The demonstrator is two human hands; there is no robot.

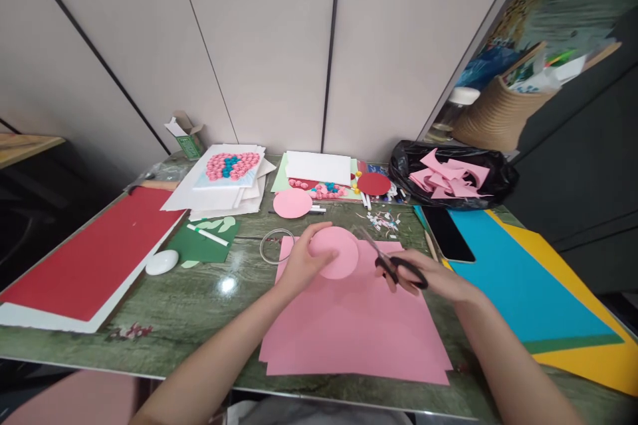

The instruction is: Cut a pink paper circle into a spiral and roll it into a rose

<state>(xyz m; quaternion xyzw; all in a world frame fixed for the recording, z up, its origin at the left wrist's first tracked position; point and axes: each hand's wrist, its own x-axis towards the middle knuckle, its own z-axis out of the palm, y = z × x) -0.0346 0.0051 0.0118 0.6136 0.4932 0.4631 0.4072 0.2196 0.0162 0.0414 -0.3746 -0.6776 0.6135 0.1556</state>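
My left hand (305, 259) is closed on a pink paper circle (339, 254), holding it just above a stack of pink paper sheets (349, 332) in the middle of the table. My right hand (423, 275) grips black-handled scissors (393, 264), fingers through the loops. The blades point up and left toward the circle's right edge. Whether the blades touch the paper I cannot tell.
A red sheet on white board (94, 259) lies left, with a white oval object (162, 261), green paper (204, 242) and a wire ring (273, 244). Blue and yellow sheets (523, 279) and a phone (451, 234) lie right. A black bag of pink scraps (448, 176) sits behind.
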